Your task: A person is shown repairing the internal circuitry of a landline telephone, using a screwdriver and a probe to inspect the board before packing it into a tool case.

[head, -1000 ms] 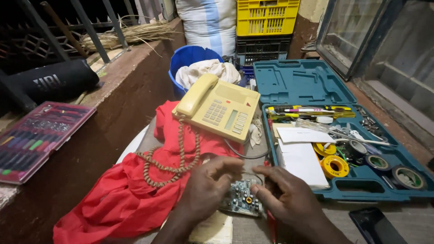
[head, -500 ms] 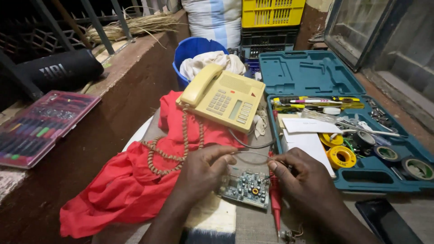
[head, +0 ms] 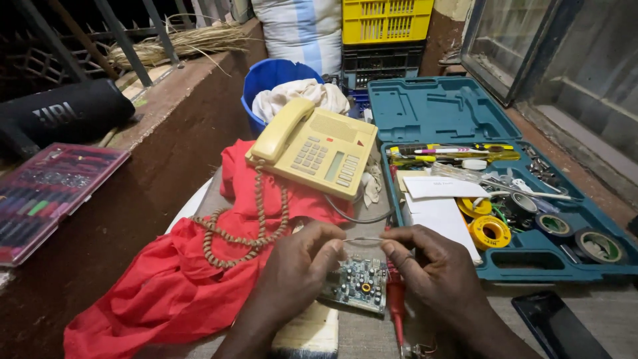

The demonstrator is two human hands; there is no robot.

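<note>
At lower centre, my left hand (head: 296, 266) and right hand (head: 432, 269) each pinched 1 end of a thin wire (head: 362, 239), stretched just above the small circuit board (head: 359, 284).

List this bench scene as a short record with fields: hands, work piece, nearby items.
left hand: pinches one end of a thin wire
right hand: pinches the other end of it
wire: stretched level between both hands, above the circuit board
tool: red-handled tool lies by the board
behind: beige desk phone on red cloth
right side: open teal tool case with yellow tape roll
</note>
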